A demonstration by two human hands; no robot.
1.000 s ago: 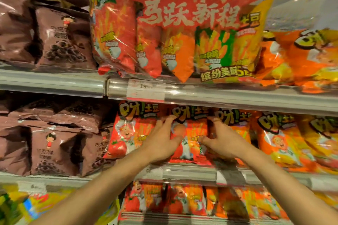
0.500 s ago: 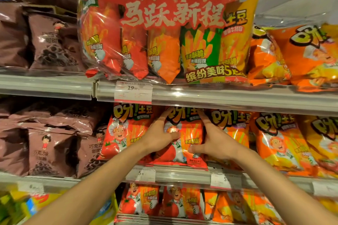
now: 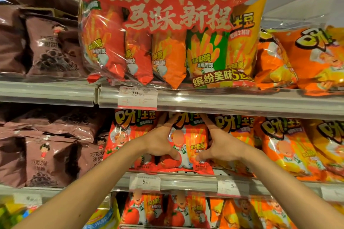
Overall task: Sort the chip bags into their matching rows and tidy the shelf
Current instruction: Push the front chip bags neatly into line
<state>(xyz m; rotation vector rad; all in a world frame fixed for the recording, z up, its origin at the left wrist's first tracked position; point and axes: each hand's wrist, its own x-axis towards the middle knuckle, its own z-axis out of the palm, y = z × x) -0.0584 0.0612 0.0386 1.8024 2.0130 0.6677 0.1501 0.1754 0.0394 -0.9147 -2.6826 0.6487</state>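
Observation:
A red tomato-flavour chip bag point(image 3: 188, 147) stands upright on the middle shelf point(image 3: 186, 180). My left hand point(image 3: 160, 141) grips its left edge and my right hand point(image 3: 221, 145) grips its right edge, fingers reaching behind the top, thumbs on the front. Another red bag point(image 3: 124, 132) of the same kind stands just left of it. Orange bags point(image 3: 286, 147) fill the row to the right.
Brown chocolate snack bags point(image 3: 46, 156) sit at the left on two shelves. A big red multi-pack point(image 3: 173, 29) and orange bags point(image 3: 301, 57) fill the upper shelf. More red and orange bags point(image 3: 178, 210) line the lower shelf. Price tags point(image 3: 137, 96) hang on the rails.
Both hands have slid further up and around the red bag's sides, fingers going behind its top. The camera has moved closer and tilted up a little.

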